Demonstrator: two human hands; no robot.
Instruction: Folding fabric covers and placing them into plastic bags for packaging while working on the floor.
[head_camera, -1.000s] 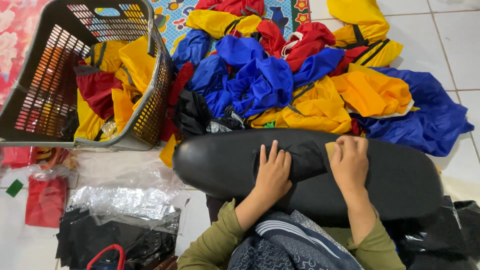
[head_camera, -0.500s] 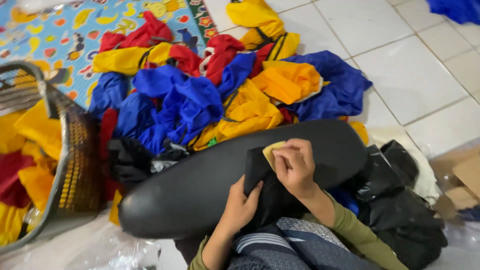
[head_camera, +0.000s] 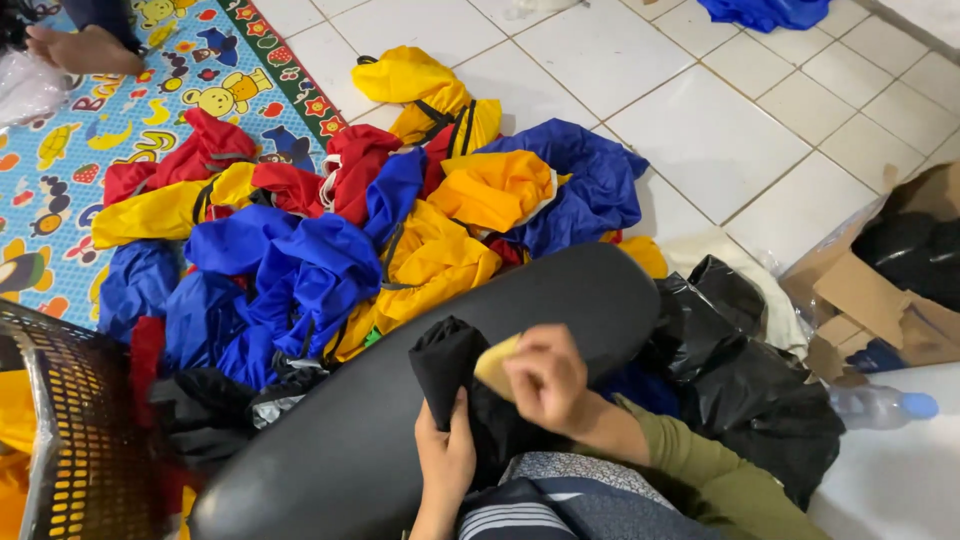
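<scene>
The person is sitting over a long black padded board (head_camera: 560, 300) that is lying slantwise across the lap, and both hands are working on a black folded cloth (head_camera: 447, 368) resting on it. The left hand (head_camera: 445, 455) is gripping the cloth from below, fingers curled around its lower edge and thumb pressing upward. The right hand (head_camera: 545, 375) is clenching around a small yellow piece (head_camera: 495, 365), pinching it against the right side of the black cloth; what the piece is cannot be told. The cloth is sitting near the middle of the board, just in front of the person's body.

Beyond the board, a heap of cloth bags (head_camera: 380, 220) in blue, yellow and red is spreading over the white tiled floor (head_camera: 700, 130), its left part lying on a colourful patterned play mat (head_camera: 70, 150). A dark mesh basket (head_camera: 70, 430) is standing at the lower left, touching the heap. To the right of the board, crumpled black plastic (head_camera: 750, 380) is lying beside a torn cardboard box (head_camera: 870, 290), and a clear plastic bottle (head_camera: 880, 405) with a blue cap is lying near it. Another person's bare foot (head_camera: 85, 50) is resting on the mat at the upper left.
</scene>
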